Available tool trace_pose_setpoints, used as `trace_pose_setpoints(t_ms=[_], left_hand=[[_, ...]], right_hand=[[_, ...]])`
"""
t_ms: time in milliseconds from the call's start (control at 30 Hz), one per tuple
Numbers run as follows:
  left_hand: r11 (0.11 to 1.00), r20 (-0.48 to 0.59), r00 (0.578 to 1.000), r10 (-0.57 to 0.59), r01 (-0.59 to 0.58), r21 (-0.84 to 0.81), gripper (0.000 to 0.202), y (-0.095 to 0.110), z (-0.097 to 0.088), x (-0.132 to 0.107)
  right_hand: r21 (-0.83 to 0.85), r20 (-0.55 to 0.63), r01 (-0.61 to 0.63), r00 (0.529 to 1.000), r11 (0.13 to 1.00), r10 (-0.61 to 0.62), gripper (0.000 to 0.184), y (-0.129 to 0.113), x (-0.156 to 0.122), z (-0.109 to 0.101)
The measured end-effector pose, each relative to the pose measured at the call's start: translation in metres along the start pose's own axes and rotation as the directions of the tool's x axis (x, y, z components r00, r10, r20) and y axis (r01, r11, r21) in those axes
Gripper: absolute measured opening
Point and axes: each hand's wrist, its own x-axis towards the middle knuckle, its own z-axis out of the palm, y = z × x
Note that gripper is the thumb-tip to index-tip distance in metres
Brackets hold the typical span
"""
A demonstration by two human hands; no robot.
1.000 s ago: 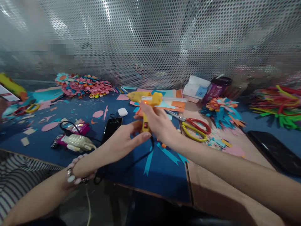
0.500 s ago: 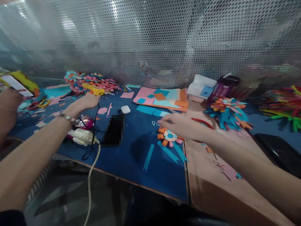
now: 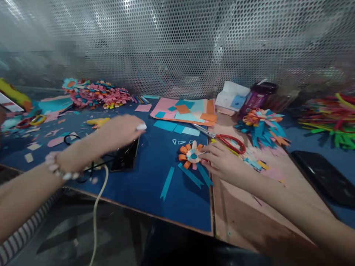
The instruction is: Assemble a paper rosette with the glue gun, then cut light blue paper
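My right hand (image 3: 223,162) rests at the seam between the blue mat (image 3: 149,162) and the bare wooden board, its fingers curled and pinching the right edge of a small orange, pink and teal paper flower (image 3: 190,154). My left hand (image 3: 119,129), blurred by motion, hovers palm down with fingers stretched out over a black phone (image 3: 124,159) and holds nothing. The yellow glue gun (image 3: 97,121) lies on the mat just left of that hand, apart from it. Its black cord runs under my left wrist.
Red and yellow scissors (image 3: 231,143) lie behind my right hand. Sheets of coloured paper (image 3: 183,111) and a pile of finished flowers (image 3: 97,96) sit at the back. A white box (image 3: 232,96), purple jar (image 3: 257,99), blue-orange flower (image 3: 260,123) and dark tablet (image 3: 323,177) are at the right.
My left hand carried the glue gun to the far left, set it down and has swung back over the phone. My right hand let go of the gun and dropped onto the paper flower.
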Motion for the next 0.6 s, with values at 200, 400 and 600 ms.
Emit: trace_pose_setpoints(t_ms=[200, 400, 600], left_hand=[[0.803, 0.096, 0.841, 0.533, -0.538, 0.254, 0.03, 0.093, 0.06, -0.078], [0.833, 0.041, 0.853, 0.521, -0.518, 0.196, 0.035, 0.11, 0.073, -0.106], [0.853, 0.058, 0.867, 0.495, -0.497, 0.157, 0.042, 0.099, 0.068, -0.105]], right_hand=[[-0.109, 0.015, 0.032, 0.999, 0.994, -0.03, 0.016, 0.001, 0.004, 0.011], [-0.164, 0.024, 0.041, 0.999, 0.986, -0.037, 0.021, -0.003, 0.015, 0.002], [-0.188, 0.008, 0.055, 0.998, 0.981, -0.055, 0.022, -0.035, 0.038, -0.024]])
